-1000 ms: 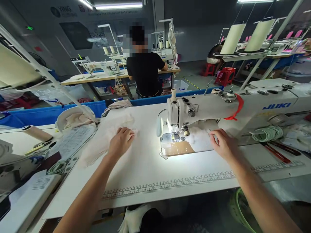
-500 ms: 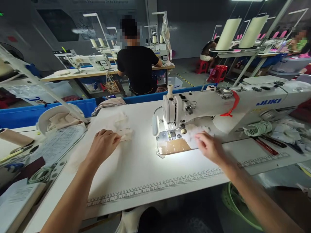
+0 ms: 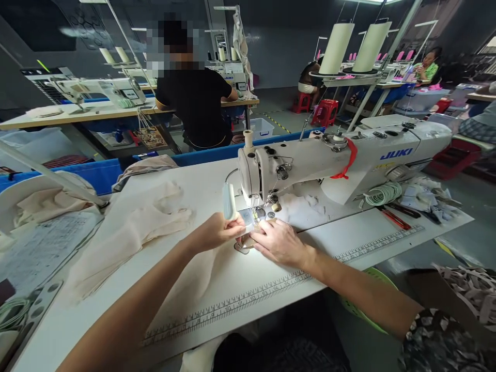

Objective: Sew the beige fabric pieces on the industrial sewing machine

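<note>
My left hand (image 3: 229, 227) is closed in a pinch at the left side of the sewing machine's needle plate (image 3: 245, 216). It grips the edge of a thin pale cloth (image 3: 199, 274), which seems to trail over the table below my wrist. My right hand (image 3: 281, 244) lies palm down just right of the needle area, fingers stretched leftward over the machine bed. Whatever is under those fingers is mostly hidden. Above both hands stands the white sewing machine (image 3: 296, 165), its lamp lighting the spot. Left of them, more pale cloth pieces (image 3: 132, 235) lie spread out.
A ruler strip (image 3: 251, 300) runs along the table's front edge. Red-handled snippers (image 3: 395, 218), a coil of pale cord (image 3: 383, 194) and scraps (image 3: 424, 199) lie at right. A paper sheet (image 3: 50, 248) lies at left. A person in black (image 3: 194, 106) sits ahead.
My left hand has moved right from the cloth pieces to the needle area, bringing a pale cloth. My right hand has moved left to meet it there. The view has shifted right.
</note>
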Available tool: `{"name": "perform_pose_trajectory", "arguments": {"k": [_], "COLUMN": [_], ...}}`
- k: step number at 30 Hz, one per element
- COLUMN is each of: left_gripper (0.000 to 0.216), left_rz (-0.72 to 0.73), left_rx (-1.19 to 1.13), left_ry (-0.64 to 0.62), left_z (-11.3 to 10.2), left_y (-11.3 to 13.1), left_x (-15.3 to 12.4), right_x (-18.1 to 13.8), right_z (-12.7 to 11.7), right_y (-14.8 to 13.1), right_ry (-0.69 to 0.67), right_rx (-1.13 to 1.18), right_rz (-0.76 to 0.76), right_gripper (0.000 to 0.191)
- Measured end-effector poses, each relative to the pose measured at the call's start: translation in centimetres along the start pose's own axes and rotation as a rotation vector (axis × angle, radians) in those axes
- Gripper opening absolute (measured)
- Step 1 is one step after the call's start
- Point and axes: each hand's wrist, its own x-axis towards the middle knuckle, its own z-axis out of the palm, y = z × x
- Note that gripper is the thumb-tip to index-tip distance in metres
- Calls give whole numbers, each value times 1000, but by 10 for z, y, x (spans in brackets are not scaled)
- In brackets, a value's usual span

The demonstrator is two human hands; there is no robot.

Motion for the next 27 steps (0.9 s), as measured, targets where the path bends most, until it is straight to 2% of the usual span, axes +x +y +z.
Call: {"name": "perform_pose_trajectory", "arguments": {"k": [4, 8, 14, 18, 23, 27], "left_gripper": [28, 28, 25, 27, 27, 26], "left_rz": [-82, -185, -267, -269, -275, -288], "left_rx": [-60, 75, 148, 119, 105, 102], "left_ry": [74, 172, 175, 174, 159, 152], "left_z": [22, 31, 32, 31, 30, 29], "left_y": [-7, -10, -6, -9, -12, -11], "left_x": [13, 12, 13, 16, 18, 20], "right_x": [-1, -2, -2, -4, -8, -6], "right_z": [0, 0, -1, -2, -2, -3], "right_y": [-3, -5, -5, -5, 1, 3], "right_ry": [3, 32, 13, -10, 27, -22], "right_rx": [-28, 10, 11, 16, 107, 135], "right_rz": [-1, 17, 22, 38, 85, 117], "right_gripper": [30, 26, 26, 31, 29, 32]}}
